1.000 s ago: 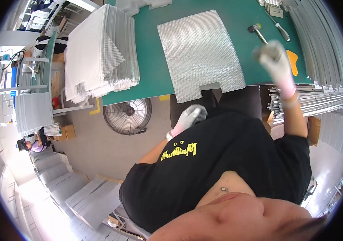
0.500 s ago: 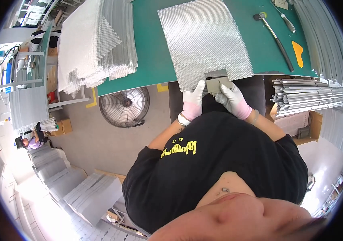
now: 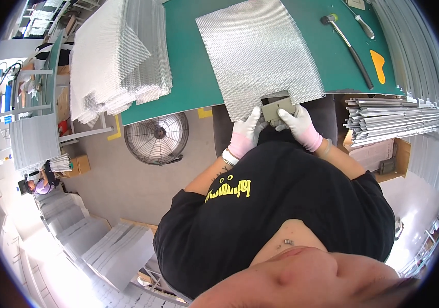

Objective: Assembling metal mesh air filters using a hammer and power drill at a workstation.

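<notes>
A silvery expanded-metal mesh sheet [image 3: 258, 51] lies on the green tabletop, its near end overhanging the front edge. A dark, rectangular notch shows at that end. Just at the notch I hold a small flat grey-green rectangular plate [image 3: 277, 112] with a small dark mark on it. My right hand [image 3: 300, 127], in a white and pink glove, pinches the plate, thumb on top and fingers underneath. The similarly gloved left hand [image 3: 245, 134] is closed at the plate's left edge, its thumb up beside the mesh corner. Its fingertips are partly hidden.
Stacked mesh sheets [image 3: 111, 56] lie at the table's left. To the right are a hammer [image 3: 350, 49], a screwdriver [image 3: 364, 25] and an orange scraper [image 3: 378, 66]. Metal strips [image 3: 394, 120] are piled below the table's right side. A floor fan [image 3: 156, 137] stands at left.
The plate now lies flatter, showing more of its face, and my right thumb has shifted slightly left on it. The whole view has shifted a little.
</notes>
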`<state>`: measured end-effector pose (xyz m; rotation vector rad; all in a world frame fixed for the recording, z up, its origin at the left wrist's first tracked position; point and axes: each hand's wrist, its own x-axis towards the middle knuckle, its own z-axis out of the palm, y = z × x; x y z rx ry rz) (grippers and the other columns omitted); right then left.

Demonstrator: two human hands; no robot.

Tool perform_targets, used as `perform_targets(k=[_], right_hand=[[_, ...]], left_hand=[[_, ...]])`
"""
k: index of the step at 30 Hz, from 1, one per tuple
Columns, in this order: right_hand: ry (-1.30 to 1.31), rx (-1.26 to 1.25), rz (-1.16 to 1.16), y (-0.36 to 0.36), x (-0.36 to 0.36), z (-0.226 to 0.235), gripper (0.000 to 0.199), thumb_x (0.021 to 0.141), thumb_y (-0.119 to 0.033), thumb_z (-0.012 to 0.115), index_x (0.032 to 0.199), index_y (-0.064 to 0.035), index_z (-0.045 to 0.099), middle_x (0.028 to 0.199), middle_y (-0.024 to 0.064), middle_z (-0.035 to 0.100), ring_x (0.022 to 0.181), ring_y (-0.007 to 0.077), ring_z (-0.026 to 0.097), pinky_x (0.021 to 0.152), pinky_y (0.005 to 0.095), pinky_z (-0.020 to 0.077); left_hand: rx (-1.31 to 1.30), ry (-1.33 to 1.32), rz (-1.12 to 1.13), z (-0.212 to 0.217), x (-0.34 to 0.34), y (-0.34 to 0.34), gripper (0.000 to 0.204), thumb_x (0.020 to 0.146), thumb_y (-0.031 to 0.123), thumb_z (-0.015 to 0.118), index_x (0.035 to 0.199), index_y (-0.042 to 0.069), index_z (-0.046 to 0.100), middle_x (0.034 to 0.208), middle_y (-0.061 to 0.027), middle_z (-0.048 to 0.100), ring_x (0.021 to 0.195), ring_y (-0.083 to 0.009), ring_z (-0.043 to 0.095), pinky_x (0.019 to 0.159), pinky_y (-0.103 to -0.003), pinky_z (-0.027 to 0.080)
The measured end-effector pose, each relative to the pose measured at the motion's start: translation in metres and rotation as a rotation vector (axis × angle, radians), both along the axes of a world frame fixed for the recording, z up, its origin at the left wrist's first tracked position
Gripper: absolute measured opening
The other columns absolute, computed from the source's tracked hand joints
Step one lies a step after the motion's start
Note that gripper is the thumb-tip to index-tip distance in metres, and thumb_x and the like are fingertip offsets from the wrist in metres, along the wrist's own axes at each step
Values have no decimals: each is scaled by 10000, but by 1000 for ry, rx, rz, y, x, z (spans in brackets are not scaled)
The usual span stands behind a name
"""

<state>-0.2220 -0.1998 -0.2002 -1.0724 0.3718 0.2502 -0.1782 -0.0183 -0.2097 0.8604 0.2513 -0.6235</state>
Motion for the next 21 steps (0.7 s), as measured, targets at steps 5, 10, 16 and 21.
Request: perform_targets(k=[5,10,16,21], right_hand=[[-53,-230,-55,7,-2,-4,256,1001,-254,652,1068,-7,641,896,38,679,693,79,598,644,242,507],[65,-259,-339,-1,0,-11,295,994,-282,664,915,2,664,792,17,665,685,70,570,643,240,470],[116,-251,-386,-5,-3,-13,310,985,-273,683,845,3,672,764,7,661,691,58,561,639,244,462],[99,-337,-426,-1,-5,-21,308,977,-268,701,863,17,671,773,6,664,712,62,578,677,243,482]], left_hand=[[275,-52,-252,-14,1,-9,380,1015,345,637,1119,-17,689,980,-69,726,841,-135,674,756,-289,534],[331,-114,-323,-24,7,-1,390,1015,366,631,1051,-15,709,817,-61,712,685,-107,635,624,-249,498],[183,-98,-248,-18,-1,-6,350,1036,323,600,1077,-14,686,835,-67,708,712,-129,668,649,-257,537],[46,40,-233,-9,-2,-7,401,1034,323,601,1261,-7,591,1045,-99,701,878,-176,703,756,-290,587]])
